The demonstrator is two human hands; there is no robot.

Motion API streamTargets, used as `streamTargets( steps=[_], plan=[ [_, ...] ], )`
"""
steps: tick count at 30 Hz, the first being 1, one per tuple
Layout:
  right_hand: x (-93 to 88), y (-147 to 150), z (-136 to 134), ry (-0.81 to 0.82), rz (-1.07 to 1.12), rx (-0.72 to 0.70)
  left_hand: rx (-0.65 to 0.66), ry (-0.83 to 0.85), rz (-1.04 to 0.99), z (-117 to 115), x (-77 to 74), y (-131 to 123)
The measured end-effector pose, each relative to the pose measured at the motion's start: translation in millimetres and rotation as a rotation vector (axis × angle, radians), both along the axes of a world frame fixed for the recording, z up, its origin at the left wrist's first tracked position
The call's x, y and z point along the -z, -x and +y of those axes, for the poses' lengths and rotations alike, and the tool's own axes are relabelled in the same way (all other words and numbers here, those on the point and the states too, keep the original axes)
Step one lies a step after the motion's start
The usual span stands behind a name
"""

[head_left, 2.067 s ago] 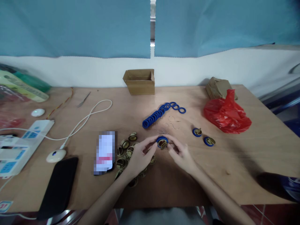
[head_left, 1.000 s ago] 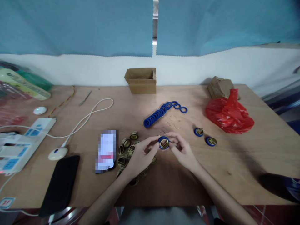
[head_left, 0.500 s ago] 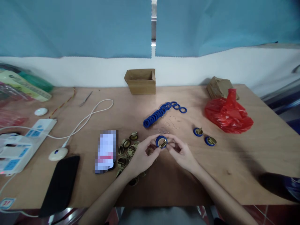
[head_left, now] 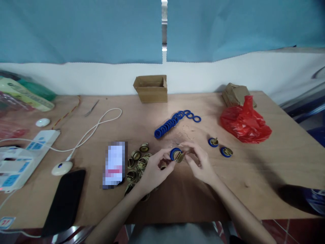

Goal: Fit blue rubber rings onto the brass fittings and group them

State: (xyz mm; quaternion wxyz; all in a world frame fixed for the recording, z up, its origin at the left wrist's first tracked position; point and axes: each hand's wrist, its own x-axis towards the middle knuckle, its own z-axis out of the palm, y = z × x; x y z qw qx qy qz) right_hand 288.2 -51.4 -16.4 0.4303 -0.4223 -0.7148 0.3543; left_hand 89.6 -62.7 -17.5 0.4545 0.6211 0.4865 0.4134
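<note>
Pinched between the thumb and fingers of my left hand (head_left: 157, 169) is a round brass cap (head_left: 179, 156) with a raised bar and a blue ring around it. My right hand (head_left: 201, 166) is close beside the cap, fingers curved and apart; whether a fingertip touches it I cannot tell. Several brass caps without blue rings (head_left: 137, 155) lie left of and partly under my left hand. Two brass caps with blue rings (head_left: 225, 151) rest to the right. Beyond my hands, a row of blue rings (head_left: 169, 125) leans in a line, near some thin wire-like rings (head_left: 186, 128).
A phone with a blurred screen (head_left: 114, 164), a black phone (head_left: 64, 203), a white cable (head_left: 95, 127) and a power strip (head_left: 35, 149) occupy the left. An open cardboard box (head_left: 153, 95) stands at the back. Rightward are a red plastic bag (head_left: 245, 123) and a dark bottle (head_left: 302, 198).
The capped blue ring has tilted in my left hand, showing more of the brass bar. My right fingers have loosened and drawn slightly away from it.
</note>
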Motion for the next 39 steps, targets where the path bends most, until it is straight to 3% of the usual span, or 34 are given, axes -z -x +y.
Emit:
streamTargets(
  steps=[4,9,13,16,22,25,34,39],
  plan=[
    [6.5,2.9,-8.0,-0.168,-0.074,0.038,0.015,-0.005,0.015,-1.3,-0.2,0.5],
    [11.6,10.5,-14.8,-0.072,-0.167,0.037,0.09,0.02,0.047,-3.5,2.6,1.4],
    [4.8,2.3,-5.3,0.017,-0.273,0.086,0.187,0.036,0.075,-3.8,1.7,1.8],
    [-1.8,-15.4,9.6,0.043,-0.474,0.171,0.238,-0.007,0.194,-4.2,-1.3,1.8],
    [-3.7,-50.4,31.3,0.134,-1.114,0.389,0.396,-0.1,0.315,-8.3,-0.3,0.2],
    [-2.3,-55.2,33.7,0.219,-1.252,0.449,0.427,-0.145,0.381,-10.6,2.2,-0.5],
    [-7.3,-56.4,35.1,0.332,-1.192,0.611,0.437,-0.192,0.488,-11.6,3.4,-1.7],
    [-5.5,-92.3,38.0,0.342,-0.949,0.505,0.43,-0.213,0.513,-12.5,6.7,-1.2]
  ],
)
